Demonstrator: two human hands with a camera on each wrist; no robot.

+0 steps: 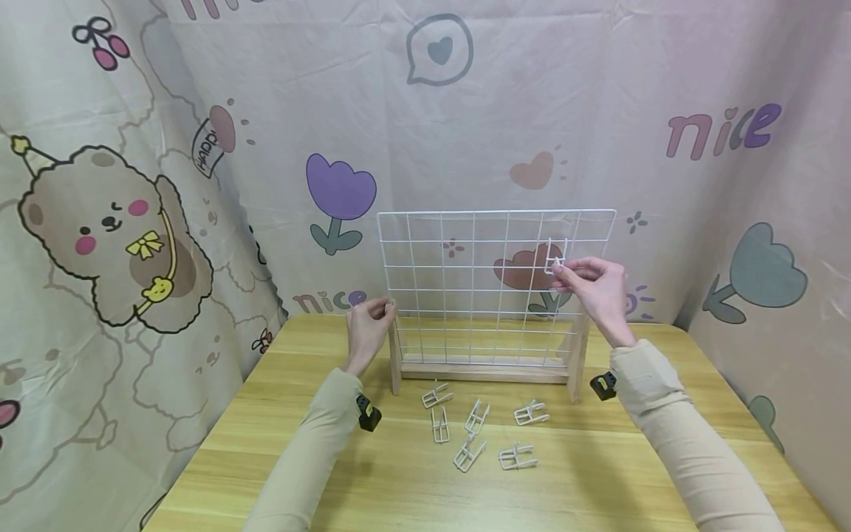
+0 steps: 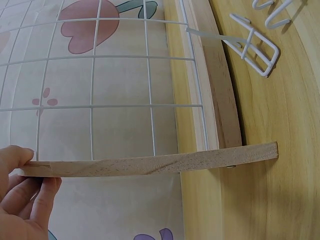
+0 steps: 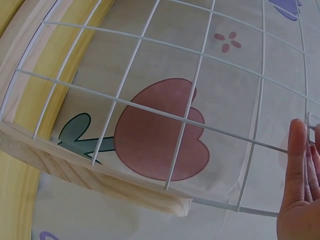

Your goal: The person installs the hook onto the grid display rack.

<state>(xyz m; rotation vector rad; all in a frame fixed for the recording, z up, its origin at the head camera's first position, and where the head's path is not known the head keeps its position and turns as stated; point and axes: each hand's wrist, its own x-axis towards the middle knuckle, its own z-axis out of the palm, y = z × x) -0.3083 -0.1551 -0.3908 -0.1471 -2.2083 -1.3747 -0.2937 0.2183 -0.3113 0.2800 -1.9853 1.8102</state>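
Note:
A white wire grid panel (image 1: 490, 288) stands upright in a wooden stand (image 1: 485, 373) on the table. My left hand (image 1: 369, 329) grips the top of the stand's left wooden post (image 2: 125, 166), thumb on one side and fingers on the other. Up at the panel's upper right, my right hand (image 1: 598, 288) pinches a white wire hook (image 1: 555, 258) against the grid. In the right wrist view only the fingers (image 3: 296, 160) show at the right edge, with most of that hook hidden behind them.
Several white wire hooks (image 1: 510, 458) lie loose on the wooden table (image 1: 399, 480) in front of the stand. Behind the table hangs a printed cloth (image 1: 425, 133), and it also covers the left and right sides. Each wrist carries a small black camera (image 1: 603, 386).

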